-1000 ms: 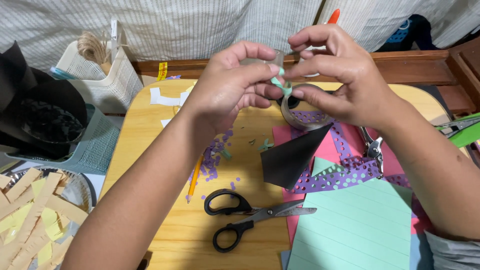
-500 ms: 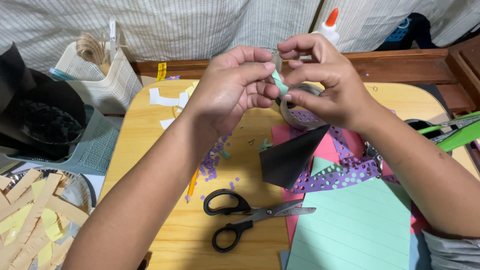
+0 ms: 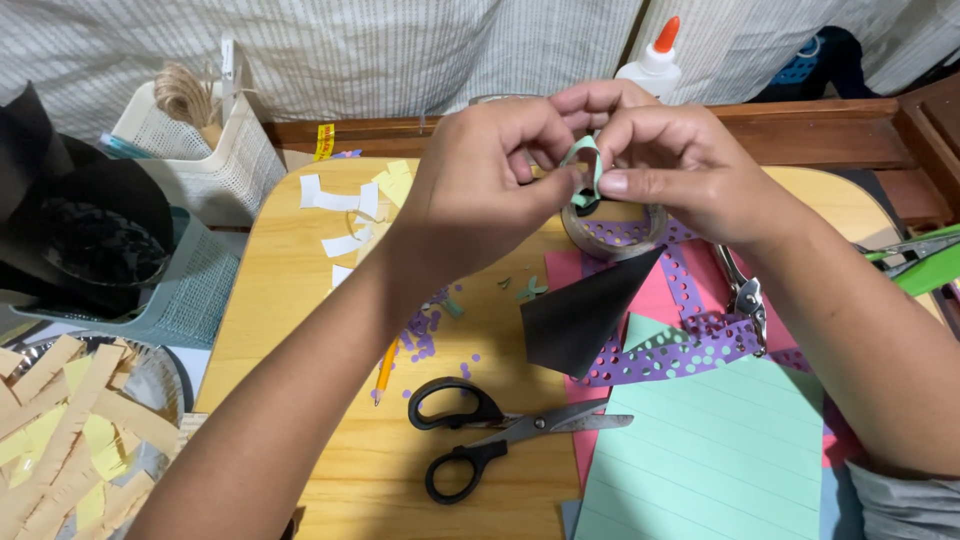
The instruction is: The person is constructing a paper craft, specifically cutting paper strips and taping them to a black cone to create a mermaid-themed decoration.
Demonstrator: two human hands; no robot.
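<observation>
Nearest the camera, a sheet of mint-green lined paper [image 3: 705, 465] lies at the worktop's [image 3: 300, 300] near edge, with black-handled scissors [image 3: 490, 435] shut beside it. Just beyond sit a black paper cone [image 3: 580, 320], strips of purple punched paper [image 3: 690, 345] over pink paper [image 3: 660, 295], and a yellow pencil [image 3: 386, 368] among purple dots.

Above the middle of the worktop, the left hand [image 3: 480, 185] and right hand [image 3: 670, 165] meet. Both pinch a small mint-green paper strip [image 3: 583, 160], bent into a loop held between the fingertips; each grip is closed on it. The loop looks formed but, judging by the pinch, its ends are not yet seen fastened. A roll of clear tape [image 3: 610, 230] sits just under the hands.

Farther off lie white paper scraps [image 3: 340, 200], a white mesh basket [image 3: 215, 150] and a glue bottle [image 3: 655, 65].
</observation>
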